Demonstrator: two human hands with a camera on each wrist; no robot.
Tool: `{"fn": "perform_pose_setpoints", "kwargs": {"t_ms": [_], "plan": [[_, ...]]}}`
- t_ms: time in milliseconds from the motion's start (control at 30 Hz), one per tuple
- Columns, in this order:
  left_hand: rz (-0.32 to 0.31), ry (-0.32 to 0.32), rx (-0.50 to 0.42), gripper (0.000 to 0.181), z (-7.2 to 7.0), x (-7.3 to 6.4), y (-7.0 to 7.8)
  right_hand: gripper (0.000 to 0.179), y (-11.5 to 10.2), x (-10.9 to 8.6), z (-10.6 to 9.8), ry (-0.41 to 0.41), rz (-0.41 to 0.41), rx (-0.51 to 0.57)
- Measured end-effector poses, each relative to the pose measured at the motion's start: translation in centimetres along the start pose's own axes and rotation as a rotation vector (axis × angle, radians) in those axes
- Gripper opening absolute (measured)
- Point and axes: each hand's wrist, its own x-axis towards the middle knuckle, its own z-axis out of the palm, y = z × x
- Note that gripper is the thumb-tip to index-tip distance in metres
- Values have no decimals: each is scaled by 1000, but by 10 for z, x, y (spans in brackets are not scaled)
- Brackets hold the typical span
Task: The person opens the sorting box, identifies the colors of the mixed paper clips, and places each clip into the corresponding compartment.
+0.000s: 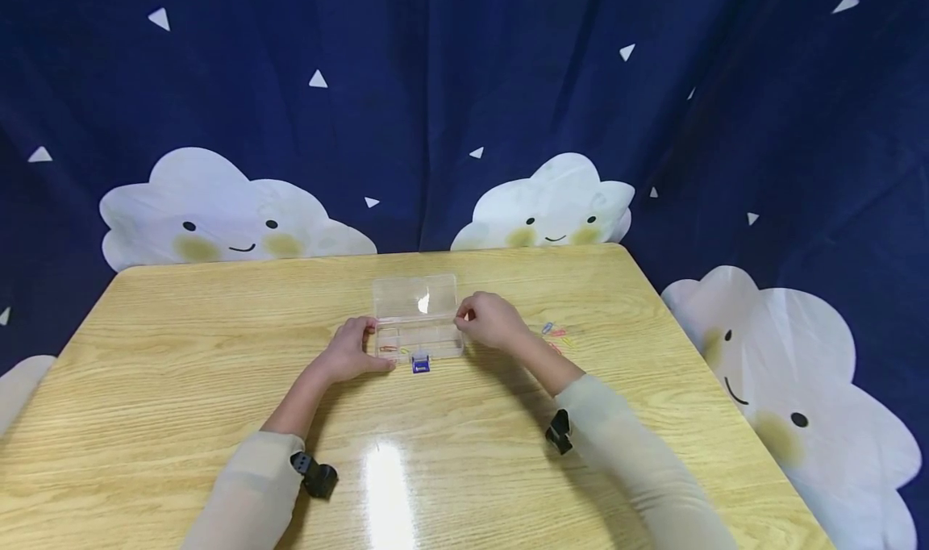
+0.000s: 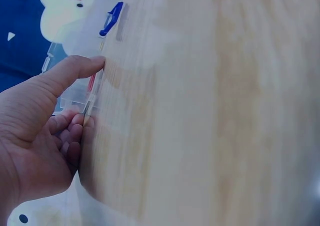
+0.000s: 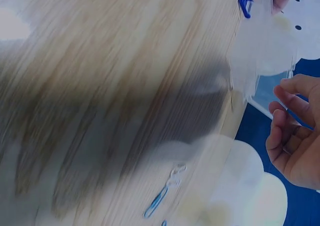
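Observation:
A clear plastic box point(image 1: 443, 345) lies on the table, its see-through lid point(image 1: 397, 296) laid back on the far side. A blue latch point(image 1: 421, 364) hangs at its front edge. My left hand point(image 1: 347, 352) grips the left end, thumb at the front edge and fingers behind. A red paper clip point(image 1: 388, 348) and a yellow one point(image 1: 405, 352) are in the box's left part. Over the right end my right hand point(image 1: 493, 322) has its thumb and forefinger tips close together, near the lid hinge. Whether something thin is between them does not show clearly.
Several loose paper clips lie right of the box, among them a blue clip point(image 1: 547, 327) and a red clip point(image 1: 558, 333). The wooden table point(image 1: 218, 356) ends at a dark blue curtain point(image 1: 406, 114) with printed clouds. Black straps with cameras sit on both wrists.

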Motion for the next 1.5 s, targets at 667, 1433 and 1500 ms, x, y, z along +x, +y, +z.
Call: {"fn": "perform_pose_setpoints", "kwargs": {"t_ms": [667, 1433, 1500], "plan": [[-24, -14, -12, 80, -2, -2, 1, 22, 54, -27, -28, -15, 116, 58], [-24, -10, -2, 73, -2, -1, 3, 20, 122, -71, -40, -11, 226, 14], [-20, -13, 0, 73, -2, -2, 3, 20, 126, -74, -37, -19, 235, -1]]}}
